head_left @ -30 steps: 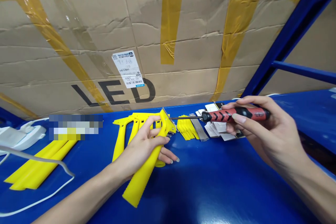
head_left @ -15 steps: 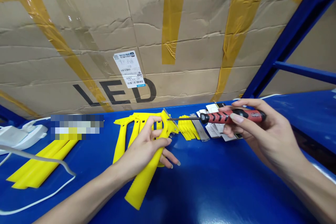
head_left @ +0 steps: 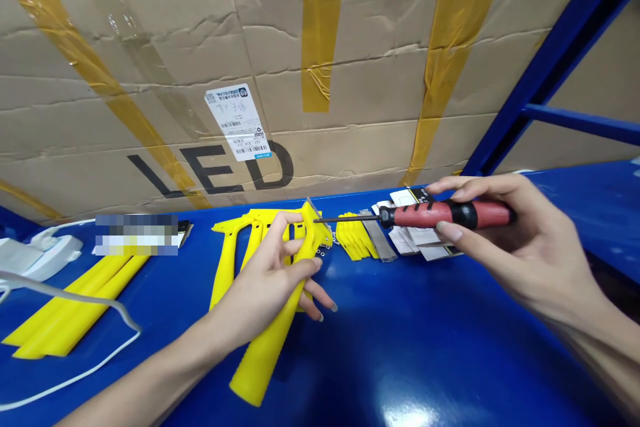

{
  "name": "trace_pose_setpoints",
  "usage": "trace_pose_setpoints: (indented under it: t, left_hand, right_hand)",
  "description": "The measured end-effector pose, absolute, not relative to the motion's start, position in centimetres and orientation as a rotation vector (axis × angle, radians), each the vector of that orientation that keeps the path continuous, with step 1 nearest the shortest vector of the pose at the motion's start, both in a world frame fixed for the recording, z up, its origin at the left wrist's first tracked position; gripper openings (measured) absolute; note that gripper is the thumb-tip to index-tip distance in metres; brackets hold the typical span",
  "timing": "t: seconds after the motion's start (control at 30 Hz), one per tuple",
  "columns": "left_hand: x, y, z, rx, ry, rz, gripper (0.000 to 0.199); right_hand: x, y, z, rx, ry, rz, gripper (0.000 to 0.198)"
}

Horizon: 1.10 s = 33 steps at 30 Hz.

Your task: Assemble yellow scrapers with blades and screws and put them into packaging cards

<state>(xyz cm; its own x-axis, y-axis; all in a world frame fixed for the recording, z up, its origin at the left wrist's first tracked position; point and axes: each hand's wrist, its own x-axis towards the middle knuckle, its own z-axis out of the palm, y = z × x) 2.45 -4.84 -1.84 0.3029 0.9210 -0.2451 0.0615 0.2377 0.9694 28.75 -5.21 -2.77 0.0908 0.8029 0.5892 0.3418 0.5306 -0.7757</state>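
Holding a yellow tool (head_left: 273, 353) is the left hand (head_left: 273, 273), its thumb and forefinger closed about the neck, the remaining fingers loosely spread. Taking that tool's head as the dial centre, its handle runs to 7 o'clock, raised above the blue table (head_left: 390, 347). The right hand (head_left: 520, 247), at 3 o'clock, is partly closed, gripping a red-and-black screwdriver (head_left: 430, 215) between thumb and fingers. The screwdriver's shaft lies level, its tip at the tool's head; whether it engages a screw cannot be determined. Loose yellow tools (head_left: 227, 267) lie at 9 o'clock, partly hidden by the left hand. Small yellow pieces (head_left: 353, 237) are noted at 3 o'clock, with grey metal strips (head_left: 377, 240) just beside them and printed cards (head_left: 410, 240) beyond. Further yellow handles (head_left: 80, 320) lie between 8 and 9 o'clock, near a white power strip (head_left: 50, 257). A taped cardboard box (head_left: 370, 93) stands at 12 o'clock.
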Motion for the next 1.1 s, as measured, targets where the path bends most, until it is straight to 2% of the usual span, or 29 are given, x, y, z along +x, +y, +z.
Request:
trace_pose_setpoints:
  t: [0.1,0.23,0.37,0.47,0.57,0.7,0.83,0.93,0.97,1.03,1.1]
  left_hand:
    - [2.6,-4.8,-2.2,1.123,1.098,0.753,0.065]
    - [2.6,-4.6,-2.6,1.114,1.082,0.723,0.067]
    - [2.4,-4.5,-2.9,1.151,1.097,0.72,0.065]
    - [2.4,-4.5,-2.8,1.149,1.146,0.717,0.067]
    - [2.5,-4.6,-2.5,1.139,1.18,0.717,0.068]
    - [2.5,-4.8,-2.2,1.13,1.201,0.725,0.075]
    - [2.4,-4.9,-2.6,1.141,1.167,0.733,0.082]
    - [2.1,-4.7,-3.0,1.151,1.137,0.749,0.085]
    - [2.0,-4.7,-3.1,1.154,1.134,0.758,0.085]
    - [1.9,-4.6,-3.3,1.161,1.139,0.771,0.08]
    - [1.8,-4.6,-3.3,1.172,1.157,0.779,0.074]
  right_hand:
    - [28.6,-5.3,-2.7,-1.05,-1.487,0.553,0.021]
    - [28.8,-5.5,-2.9,-0.971,-1.461,0.595,0.043]
    - [29.0,-5.5,-3.1,-0.993,-1.439,0.684,0.028]
    - [28.8,-5.4,-3.2,-0.959,-1.426,0.675,0.04]
    - [28.6,-5.3,-3.3,-0.994,-1.373,0.767,0.035]
    - [28.6,-5.1,-3.5,-0.946,-1.35,0.801,0.054]
    - [28.9,-5.1,-3.8,-1.007,-1.296,0.831,0.028]
    - [28.8,-4.7,-3.4,-0.977,-1.282,0.859,0.046]
    - [28.7,-4.5,-3.1,-0.979,-1.273,0.907,0.046]
    - [28.3,-3.7,-2.2,-1.064,-1.266,0.968,0.033]
    - [28.0,-2.8,-1.3,-1.17,-1.304,0.88,0.029]
